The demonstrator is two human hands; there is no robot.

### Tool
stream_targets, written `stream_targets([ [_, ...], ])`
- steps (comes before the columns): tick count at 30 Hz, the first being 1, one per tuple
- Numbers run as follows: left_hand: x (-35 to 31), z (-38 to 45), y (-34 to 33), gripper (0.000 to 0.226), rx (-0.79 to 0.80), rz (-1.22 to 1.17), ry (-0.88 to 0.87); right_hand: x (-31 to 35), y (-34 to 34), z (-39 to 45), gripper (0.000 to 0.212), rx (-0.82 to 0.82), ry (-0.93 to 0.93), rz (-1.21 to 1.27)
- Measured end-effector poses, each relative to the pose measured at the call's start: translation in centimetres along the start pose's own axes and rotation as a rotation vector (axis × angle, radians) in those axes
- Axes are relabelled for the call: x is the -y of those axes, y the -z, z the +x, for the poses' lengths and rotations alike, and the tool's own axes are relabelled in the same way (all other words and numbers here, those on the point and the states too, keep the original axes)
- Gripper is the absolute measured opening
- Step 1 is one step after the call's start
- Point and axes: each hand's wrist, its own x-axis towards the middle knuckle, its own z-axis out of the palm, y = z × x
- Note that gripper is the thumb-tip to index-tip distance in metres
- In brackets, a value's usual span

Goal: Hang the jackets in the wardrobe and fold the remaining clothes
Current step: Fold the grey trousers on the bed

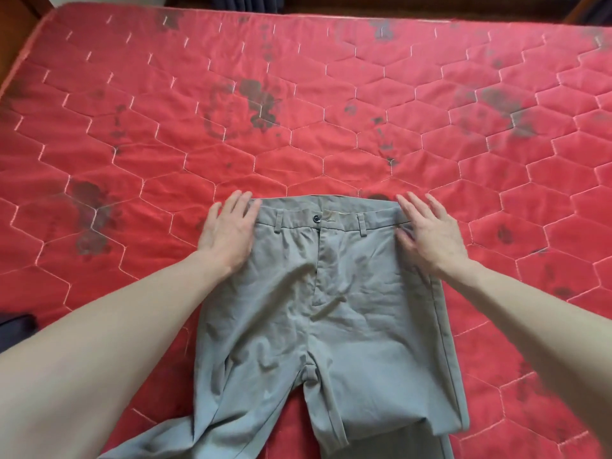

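Folding stage, not hanging: grey trousers lie front-up on the red quilted mattress, waistband at the far side, legs running toward the person and off the bottom of the view. The dark button is done up and belt loops show.

Left hand lies flat on the left hip corner of the trousers, fingers straight, palm down, half on the cloth and half on the mattress. Right hand is the same at the right hip corner, fingers spread and straight, pressing on the waistband end. Neither hand grasps anything; both are released and flat, apparently smoothing or squaring the waist.

The right leg seems already doubled up near the bottom edge, with a folded hem line visible there; the left leg trails out to the lower left, loose. Exact layering at the bottom is cut off, so I can't be sure.

A dark item shows at the left edge, partly behind the forearm; what it is I can't tell. No jackets or wardrobe are in view.

Judgement: the step is flattening the trousers before a fold. The next move likely calls for pinching one side at waist and leg and bringing it over onto the other, seams aligned, then folding lengthwise. The cloth is creased around the fly, so it needs smoothing first. The limp fabric will shift unless held at two points.
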Motion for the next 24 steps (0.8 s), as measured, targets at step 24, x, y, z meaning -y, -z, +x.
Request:
stream_targets([
  [24,1.2,5.6,2.3,0.013,-0.016,0.085,-0.039,-0.8,1.3,4.7,0.051,0.007,-0.124,0.268],
])
